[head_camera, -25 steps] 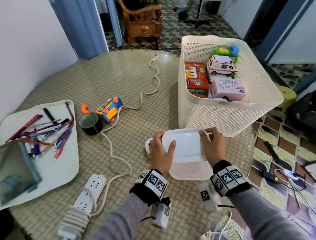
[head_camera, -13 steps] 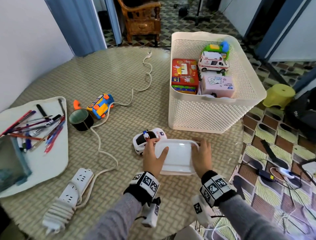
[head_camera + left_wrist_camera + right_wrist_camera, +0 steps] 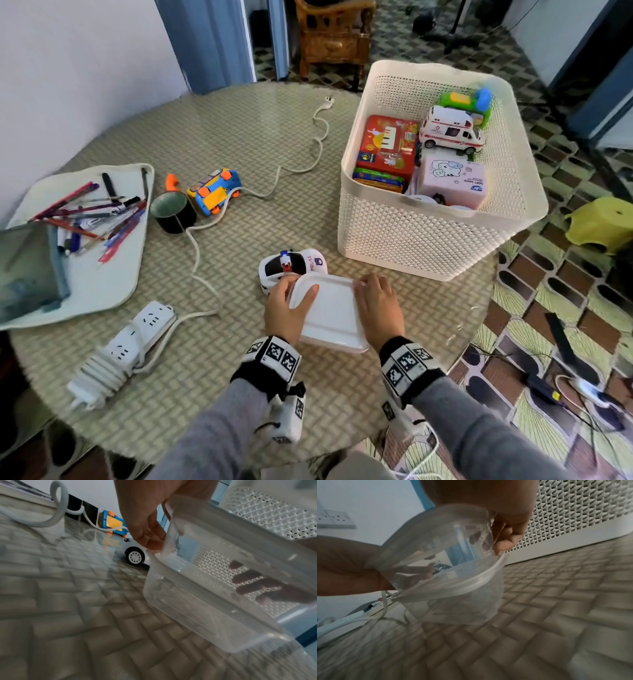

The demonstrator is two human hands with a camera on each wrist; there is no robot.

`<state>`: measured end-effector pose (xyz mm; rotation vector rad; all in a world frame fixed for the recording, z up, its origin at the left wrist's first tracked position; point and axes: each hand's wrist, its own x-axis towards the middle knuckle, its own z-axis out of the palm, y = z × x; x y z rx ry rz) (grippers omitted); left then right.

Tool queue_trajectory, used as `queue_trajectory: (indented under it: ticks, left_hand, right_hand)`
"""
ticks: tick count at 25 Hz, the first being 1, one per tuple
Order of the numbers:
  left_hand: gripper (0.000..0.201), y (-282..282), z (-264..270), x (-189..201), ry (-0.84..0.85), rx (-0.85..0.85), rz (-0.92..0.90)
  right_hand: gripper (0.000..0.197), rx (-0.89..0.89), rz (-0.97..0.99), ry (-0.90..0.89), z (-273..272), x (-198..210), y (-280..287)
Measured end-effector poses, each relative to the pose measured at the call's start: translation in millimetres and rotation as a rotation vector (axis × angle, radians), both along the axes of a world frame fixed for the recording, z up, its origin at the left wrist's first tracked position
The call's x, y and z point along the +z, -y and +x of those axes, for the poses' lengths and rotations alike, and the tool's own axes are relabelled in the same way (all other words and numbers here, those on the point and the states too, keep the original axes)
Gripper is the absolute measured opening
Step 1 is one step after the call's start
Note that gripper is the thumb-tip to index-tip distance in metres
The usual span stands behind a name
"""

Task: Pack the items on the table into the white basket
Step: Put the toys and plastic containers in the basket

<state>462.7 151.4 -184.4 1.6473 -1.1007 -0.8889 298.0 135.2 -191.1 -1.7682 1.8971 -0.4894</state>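
A: Under everything, round table (image 3: 239, 137) with a woven-pattern top. Biggest thing on it?

B: White basket (image 3: 428, 240), far right side, perforated walls. Inside: red box (image 3: 390, 144), pink tissue pack (image 3: 452, 178), white toy ambulance (image 3: 450, 130), green and blue toy (image 3: 466, 101) at the back.

A: Next?

B: White mat (image 3: 99, 284) at the left edge, pile of pens (image 3: 92, 212) on it, grey pouch (image 3: 27, 270) on its near corner. Power strip (image 3: 130, 339) lies near the mat, its cord (image 3: 315, 137) snaking across the table to the far side.

A: Hands?

B: Both on a clear plastic container (image 3: 330, 315), near edge of the table, in front of the basket, apart from it. Left hand (image 3: 286, 311) grips its left side, thumb on the lid, fingers curled round the rim. Right hand (image 3: 378, 308) grips the right side, fingers down over the far edge. Left wrist view shows the lid (image 3: 240, 536) raised off the box at one side, the right hand's fingers (image 3: 257, 586) seen through the plastic. Whether the base is touching the table, cannot tell.

A: Smaller stuff?

B: Toy police car (image 3: 291, 265) just beyond the left hand, beside the container. Blue and yellow toy car (image 3: 214, 190) further left, next to a black tape roll (image 3: 173, 212). Small orange piece (image 3: 171, 181) just behind the roll.
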Motion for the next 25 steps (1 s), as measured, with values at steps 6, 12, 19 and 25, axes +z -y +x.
queue_trajectory:
  ticks: [6,12,19,25]
  left_hand:
    - [0.023,-0.8,-1.8,-1.6,-0.028,0.037,0.033]
    - [0.021,0.2,0.7,10.3,-0.073,-0.005,0.058]
    - [0.075,-21.5,-16.6,39.8,-0.453,-0.187,0.162]
    - [0.082,-21.7,-16.3,28.3,-0.497,-0.464,0.201]
  right_hand:
    - [0.028,-0.077,-0.051,0.113,-2.6,5.1,-2.7]
    - [0.024,-0.089,-0.039,0.212,-3.3,10.6,3.2]
    - [0.015,-0.422,-0.196,0.421,0.0,32.5,-29.4]
    - [0.028,-0.387,-0.076,0.761,-7.9,40.9,-65.4]
